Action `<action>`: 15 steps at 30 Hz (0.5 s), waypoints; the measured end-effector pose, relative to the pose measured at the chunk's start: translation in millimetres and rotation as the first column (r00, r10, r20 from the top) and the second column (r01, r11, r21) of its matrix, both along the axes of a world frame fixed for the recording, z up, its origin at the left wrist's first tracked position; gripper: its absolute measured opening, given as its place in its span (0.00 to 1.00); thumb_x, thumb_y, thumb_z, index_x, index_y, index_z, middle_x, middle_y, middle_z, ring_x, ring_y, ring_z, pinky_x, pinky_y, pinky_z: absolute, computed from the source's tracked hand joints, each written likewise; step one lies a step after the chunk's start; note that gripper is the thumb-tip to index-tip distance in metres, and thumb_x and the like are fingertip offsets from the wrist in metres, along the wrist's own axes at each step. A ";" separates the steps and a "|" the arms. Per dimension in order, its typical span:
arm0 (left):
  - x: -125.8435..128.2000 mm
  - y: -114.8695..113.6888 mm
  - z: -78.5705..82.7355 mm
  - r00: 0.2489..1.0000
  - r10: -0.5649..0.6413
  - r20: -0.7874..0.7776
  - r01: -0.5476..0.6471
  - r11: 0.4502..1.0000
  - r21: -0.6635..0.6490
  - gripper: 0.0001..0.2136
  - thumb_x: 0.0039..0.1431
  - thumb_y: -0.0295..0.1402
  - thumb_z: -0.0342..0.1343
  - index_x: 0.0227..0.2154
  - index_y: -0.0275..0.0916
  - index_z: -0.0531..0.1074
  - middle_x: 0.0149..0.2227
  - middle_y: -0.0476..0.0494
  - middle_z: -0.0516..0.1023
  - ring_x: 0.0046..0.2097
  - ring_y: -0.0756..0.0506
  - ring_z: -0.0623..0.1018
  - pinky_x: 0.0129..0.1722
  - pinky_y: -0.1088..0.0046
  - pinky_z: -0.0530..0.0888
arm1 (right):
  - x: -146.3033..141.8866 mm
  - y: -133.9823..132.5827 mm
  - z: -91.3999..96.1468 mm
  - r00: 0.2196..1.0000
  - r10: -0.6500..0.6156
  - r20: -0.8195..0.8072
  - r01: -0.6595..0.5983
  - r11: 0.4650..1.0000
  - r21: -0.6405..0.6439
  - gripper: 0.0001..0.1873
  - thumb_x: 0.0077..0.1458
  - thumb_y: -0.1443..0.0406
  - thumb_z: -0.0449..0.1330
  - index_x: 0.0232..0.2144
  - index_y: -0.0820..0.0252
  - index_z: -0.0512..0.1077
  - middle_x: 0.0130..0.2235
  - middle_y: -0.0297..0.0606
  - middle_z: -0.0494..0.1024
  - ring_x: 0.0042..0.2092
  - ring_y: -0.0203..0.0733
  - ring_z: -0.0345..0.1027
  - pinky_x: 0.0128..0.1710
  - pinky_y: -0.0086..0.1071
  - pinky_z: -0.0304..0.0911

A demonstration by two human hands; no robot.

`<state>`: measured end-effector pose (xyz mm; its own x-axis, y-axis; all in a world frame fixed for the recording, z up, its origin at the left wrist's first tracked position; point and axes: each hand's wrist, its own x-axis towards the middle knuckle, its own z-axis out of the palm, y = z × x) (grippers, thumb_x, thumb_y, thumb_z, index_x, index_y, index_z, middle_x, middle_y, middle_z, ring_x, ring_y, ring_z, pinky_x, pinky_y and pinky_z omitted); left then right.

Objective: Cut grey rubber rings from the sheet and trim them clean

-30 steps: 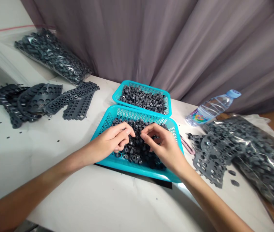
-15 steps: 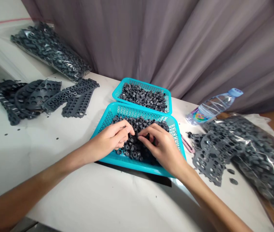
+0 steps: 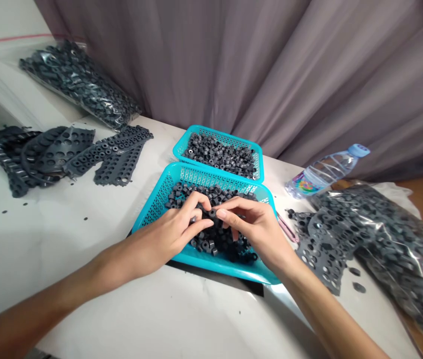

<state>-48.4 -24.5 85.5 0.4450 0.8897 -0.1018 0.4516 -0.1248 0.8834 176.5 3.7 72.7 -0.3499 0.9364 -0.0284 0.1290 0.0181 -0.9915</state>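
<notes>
Over the near basket (image 3: 214,265), a dark ring (image 3: 212,213) sits raised at the fingertips, with many more heaped below. The right hand (image 3: 262,228) pinches it between thumb and forefinger; the left hand (image 3: 161,235) has thumb and forefinger parted beside it, and whether its folded fingers grip anything I cannot tell. Beyond: far basket (image 3: 180,150), also filled with rings. At right: bottle (image 3: 318,173), bag (image 3: 407,249).
</notes>
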 end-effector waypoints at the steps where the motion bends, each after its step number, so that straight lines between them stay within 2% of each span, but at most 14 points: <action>1: 0.7 -0.8 0.0 1.000 -0.004 -0.004 0.004 1.000 0.007 0.08 0.77 0.43 0.47 0.51 0.47 0.63 0.31 0.55 0.69 0.28 0.49 0.66 0.31 0.72 0.59 | -0.2 -0.4 -0.4 1.000 0.005 -0.002 -0.005 1.000 -0.003 0.15 0.57 0.51 0.73 0.36 0.55 0.85 0.31 0.36 0.77 0.29 0.36 0.65 0.24 0.29 0.64; 4: 1.4 -0.8 -4.7 1.000 -0.011 0.008 0.010 0.998 0.065 0.07 0.78 0.41 0.46 0.50 0.47 0.65 0.31 0.55 0.68 0.28 0.49 0.67 0.32 0.71 0.61 | -0.5 -1.6 -2.2 1.000 0.023 -0.012 -0.023 1.000 -0.007 0.16 0.57 0.51 0.73 0.33 0.57 0.83 0.31 0.36 0.76 0.30 0.37 0.65 0.24 0.29 0.64; 6: 1.0 1.4 -9.8 0.999 -0.003 0.038 0.001 0.999 0.050 0.09 0.78 0.43 0.46 0.48 0.47 0.66 0.29 0.55 0.65 0.28 0.49 0.65 0.31 0.72 0.61 | -0.4 -2.3 -2.7 0.999 0.039 -0.004 -0.039 0.999 -0.002 0.16 0.58 0.51 0.72 0.32 0.57 0.82 0.31 0.35 0.75 0.31 0.37 0.65 0.25 0.28 0.64; 9: -0.6 7.2 -17.2 0.981 0.010 0.194 0.011 0.994 -0.105 0.12 0.76 0.48 0.48 0.44 0.45 0.66 0.28 0.56 0.61 0.27 0.51 0.62 0.27 0.74 0.59 | -0.1 -3.3 -1.4 0.999 0.047 -0.003 -0.047 0.999 0.015 0.15 0.59 0.51 0.72 0.36 0.57 0.81 0.32 0.35 0.77 0.32 0.38 0.68 0.25 0.28 0.65; 12: -2.5 13.1 -22.9 0.918 0.026 0.396 0.083 0.964 -0.254 0.14 0.74 0.49 0.52 0.42 0.44 0.64 0.28 0.57 0.58 0.25 0.53 0.55 0.24 0.76 0.55 | -0.3 -4.8 0.7 0.997 0.066 -0.038 -0.065 0.997 0.038 0.15 0.59 0.54 0.72 0.44 0.54 0.80 0.37 0.37 0.79 0.35 0.39 0.71 0.26 0.28 0.68; 15: -3.8 15.9 -25.6 0.876 0.036 0.481 0.146 0.931 -0.335 0.13 0.74 0.47 0.54 0.41 0.43 0.64 0.27 0.59 0.53 0.24 0.54 0.51 0.23 0.77 0.52 | -0.5 -6.8 1.3 0.995 0.099 -0.004 -0.099 0.992 0.082 0.15 0.60 0.56 0.72 0.48 0.52 0.81 0.42 0.39 0.80 0.38 0.40 0.73 0.27 0.28 0.69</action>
<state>-52.1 -8.6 59.9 0.5661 0.8073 -0.1668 -0.0286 0.2215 0.9747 176.0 -3.1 74.0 -0.4410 0.8961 0.0498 0.1145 0.1112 -0.9872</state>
